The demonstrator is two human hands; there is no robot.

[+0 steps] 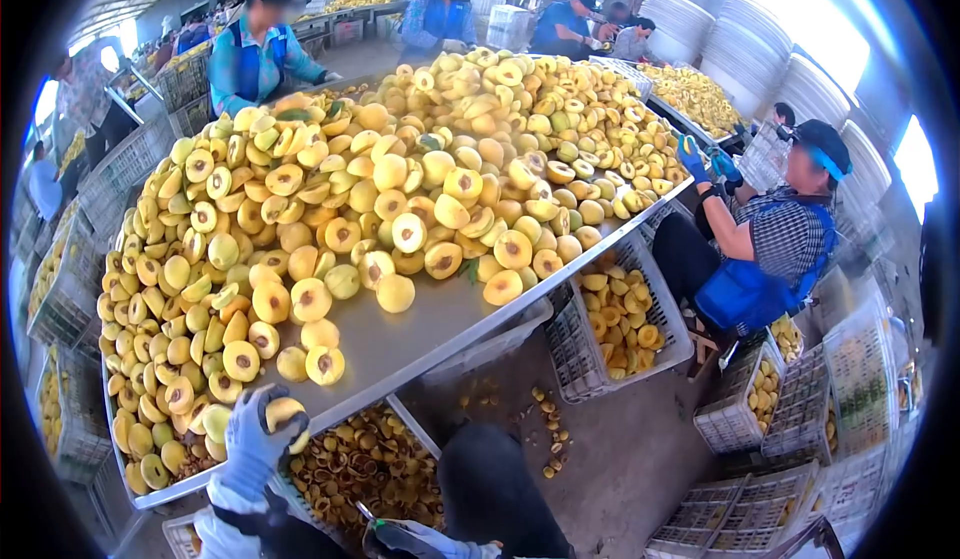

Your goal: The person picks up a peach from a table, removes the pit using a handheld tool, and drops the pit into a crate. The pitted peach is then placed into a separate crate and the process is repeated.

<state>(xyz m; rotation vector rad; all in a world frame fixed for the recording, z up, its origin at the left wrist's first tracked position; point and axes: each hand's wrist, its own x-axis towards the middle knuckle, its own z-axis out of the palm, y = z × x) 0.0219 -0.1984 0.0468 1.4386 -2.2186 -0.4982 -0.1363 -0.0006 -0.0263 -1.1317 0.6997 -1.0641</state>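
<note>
Steel table point(430, 324) edge bare near left hand point(258, 437) gripping peach half point(283, 414), right hand point(400, 537) low, grip unclear.

Peach half point(284, 414): yellow, gripped in gloved left hand point(255, 439), at near-left table edge, just beside the heaped peach halves point(330, 209).

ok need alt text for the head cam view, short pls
The person's gloved left hand holds a halved yellow peach at the edge of a metal table heaped with peach halves, while the gloved right hand sits low near the lap. A seated co-worker works at the table's right side beside white crates.
</note>
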